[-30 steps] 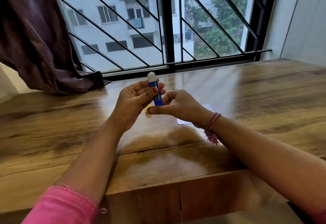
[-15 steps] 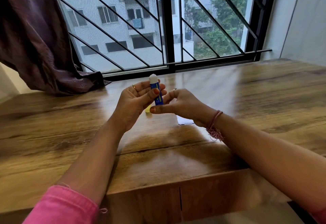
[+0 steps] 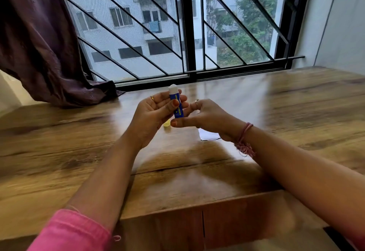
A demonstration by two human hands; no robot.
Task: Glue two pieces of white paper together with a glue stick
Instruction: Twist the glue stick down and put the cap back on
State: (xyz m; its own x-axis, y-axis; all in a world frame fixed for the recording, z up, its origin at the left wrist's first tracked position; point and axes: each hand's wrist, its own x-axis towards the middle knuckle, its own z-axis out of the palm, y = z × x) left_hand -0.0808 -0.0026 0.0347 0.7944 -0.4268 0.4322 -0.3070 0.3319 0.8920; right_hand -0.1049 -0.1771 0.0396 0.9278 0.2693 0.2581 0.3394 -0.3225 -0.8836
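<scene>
A blue glue stick (image 3: 177,103) stands upright above the table with its white glue tip showing at the top. My left hand (image 3: 154,117) grips its barrel between thumb and fingers. My right hand (image 3: 203,117) pinches the bottom end of the stick with thumb and fingers. A piece of white paper (image 3: 209,135) lies on the wooden table (image 3: 296,112), mostly hidden under my right hand and wrist. A small yellow cap (image 3: 167,125) lies on the table below the stick, partly hidden by my left hand.
A barred window (image 3: 187,29) runs along the table's far edge. A dark purple curtain (image 3: 39,43) hangs at the left and drapes onto the table's back left corner. A white wall (image 3: 339,23) stands at the right.
The white glue tip sticks out less than one second ago. Both hands stay on the stick at about the same spot, the right hand's fingers shifting at its bottom end.
</scene>
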